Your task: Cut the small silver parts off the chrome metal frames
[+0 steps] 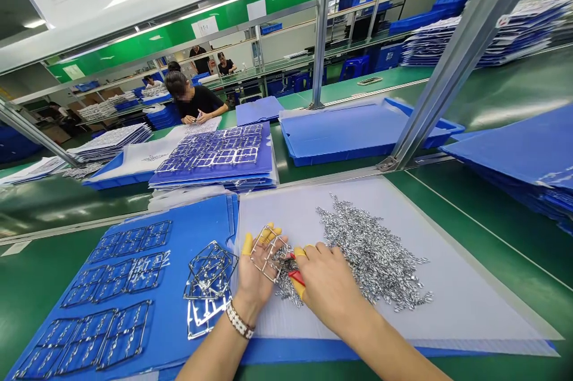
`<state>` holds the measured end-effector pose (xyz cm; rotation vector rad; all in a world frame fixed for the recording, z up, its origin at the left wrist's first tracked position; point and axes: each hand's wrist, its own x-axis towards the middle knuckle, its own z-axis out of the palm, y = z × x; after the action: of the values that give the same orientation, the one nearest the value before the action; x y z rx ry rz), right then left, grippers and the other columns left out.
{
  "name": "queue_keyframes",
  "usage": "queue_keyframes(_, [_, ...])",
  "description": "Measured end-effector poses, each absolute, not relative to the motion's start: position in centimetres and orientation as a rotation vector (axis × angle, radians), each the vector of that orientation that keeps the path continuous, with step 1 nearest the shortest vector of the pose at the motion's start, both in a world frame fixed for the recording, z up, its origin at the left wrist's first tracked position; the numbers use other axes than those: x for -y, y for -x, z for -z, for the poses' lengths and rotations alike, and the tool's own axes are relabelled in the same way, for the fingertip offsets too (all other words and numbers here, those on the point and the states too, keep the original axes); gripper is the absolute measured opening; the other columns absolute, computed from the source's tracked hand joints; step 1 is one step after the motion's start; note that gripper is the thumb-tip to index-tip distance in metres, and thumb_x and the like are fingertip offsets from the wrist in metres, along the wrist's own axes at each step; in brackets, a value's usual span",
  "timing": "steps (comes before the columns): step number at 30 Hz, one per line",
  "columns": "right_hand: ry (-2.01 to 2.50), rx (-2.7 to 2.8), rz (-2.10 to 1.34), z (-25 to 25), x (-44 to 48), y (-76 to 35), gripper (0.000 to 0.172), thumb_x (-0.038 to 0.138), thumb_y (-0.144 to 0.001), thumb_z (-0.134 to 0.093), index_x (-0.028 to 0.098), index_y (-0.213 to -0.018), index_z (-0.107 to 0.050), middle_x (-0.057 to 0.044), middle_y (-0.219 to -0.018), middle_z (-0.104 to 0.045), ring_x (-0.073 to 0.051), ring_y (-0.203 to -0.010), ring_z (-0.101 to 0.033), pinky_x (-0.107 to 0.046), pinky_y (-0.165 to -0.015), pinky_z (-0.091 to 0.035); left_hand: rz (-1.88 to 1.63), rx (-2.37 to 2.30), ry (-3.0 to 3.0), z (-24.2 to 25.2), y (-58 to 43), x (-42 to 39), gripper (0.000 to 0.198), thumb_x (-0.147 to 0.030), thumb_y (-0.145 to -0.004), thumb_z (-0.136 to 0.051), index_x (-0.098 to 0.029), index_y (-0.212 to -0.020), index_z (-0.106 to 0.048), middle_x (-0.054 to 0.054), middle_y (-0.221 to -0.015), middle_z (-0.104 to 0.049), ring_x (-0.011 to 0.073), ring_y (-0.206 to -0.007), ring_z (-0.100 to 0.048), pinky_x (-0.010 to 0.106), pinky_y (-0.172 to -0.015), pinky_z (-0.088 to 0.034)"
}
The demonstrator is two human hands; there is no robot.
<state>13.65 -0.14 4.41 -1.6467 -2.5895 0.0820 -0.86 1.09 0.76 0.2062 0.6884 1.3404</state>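
My left hand (pixel 256 273), with yellow covers on its fingertips, holds up a shiny silver sprue frame (pixel 267 254) with thin crossbars. In my right hand (pixel 329 285) are red-handled nippers (pixel 296 277), their jaws close to the frame's right side and mostly hidden by my fingers. Yellow covers also show on the right thumb and index finger. A large pile of small silver pieces (pixel 367 249) lies on the white sheet (pixel 313 324), with some below my hands. Left of my left wrist, a loose heap of sprue frames (pixel 210 273) rests on the blue sheet (pixel 179 226).
Rows of sprue frames (pixel 101 285) lie at the left. Behind them is a stack of blue sheets topped with frames (pixel 215 148). A blue tray (pixel 340 133) and slanted metal post (pixel 461 64) stand beyond. A co-worker (pixel 190 94) sits across the bench.
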Motion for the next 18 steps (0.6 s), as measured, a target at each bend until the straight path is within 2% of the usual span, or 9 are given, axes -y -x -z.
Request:
queue_keyframes(3, [1.628, 2.605, -0.138, -4.2, 0.4, -13.0, 0.021, 0.028, -0.083, -0.06, 0.016, -0.101, -0.063, -0.01, -0.094, -0.065, -0.028, -0.092, -0.056, -0.039, -0.075, -0.033, -1.364, -0.694, -0.202, -0.8, 0.8, -1.1, 0.042, -0.048, -0.087, -0.051, -0.014, -0.106, -0.066, 0.012, -0.115, -0.064, 0.0285, -0.106, -0.059, 0.035, -0.08, -0.049])
queue_keyframes(15, [1.654, 2.605, -0.17, -4.1, 0.2, -12.5, 0.02, 0.028, -0.086, -0.055, 0.017, -0.101, -0.063, -0.01, -0.095, -0.065, -0.029, -0.093, -0.056, -0.04, -0.075, -0.034, -1.41, -0.702, -0.206, -0.6, 0.6, -1.1, 0.041, -0.049, -0.086, -0.052, -0.015, -0.104, -0.067, 0.011, -0.115, -0.064, 0.0274, -0.106, -0.059, 0.033, -0.075, -0.049])
queue_keyframes(18, [1.641, 2.614, -0.154, -4.0, 0.2, -12.4, 0.018, 0.023, -0.084, -0.057, 0.016, -0.1, -0.063, -0.01, -0.094, -0.065, -0.029, -0.091, -0.057, -0.04, -0.074, -0.036, -1.413, -0.717, -0.194, -0.5, 0.5, -1.1, 0.041, -0.048, -0.087, -0.051, -0.015, -0.104, -0.067, 0.011, -0.116, -0.064, 0.0268, -0.106, -0.059, 0.031, -0.072, -0.049])
